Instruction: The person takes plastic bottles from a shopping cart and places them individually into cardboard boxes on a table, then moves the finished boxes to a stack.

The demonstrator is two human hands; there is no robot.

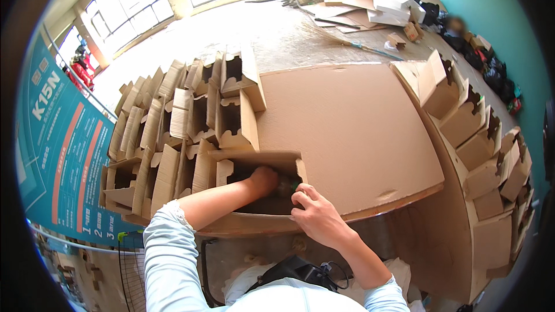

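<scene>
An open cardboard box (263, 205) stands at the near edge of a cardboard-covered table (347, 121). My left hand (264, 179) reaches down inside it, knuckles curled. Its fingertips are lost in the dark, beside a pale shape I cannot make out. On the box's right side, my right hand (315, 214) is closed at the wall, thumb and fingers bent around its edge. A small green spot shows just above those fingers, too small to name.
Rows of upright open cardboard boxes (191, 110) stand close together at the left. More boxes (483, 150) line a board on the right. A blue printed banner (69, 162) hangs at the left. A broom (347, 41) and flattened cardboard (347, 8) lie on the floor beyond.
</scene>
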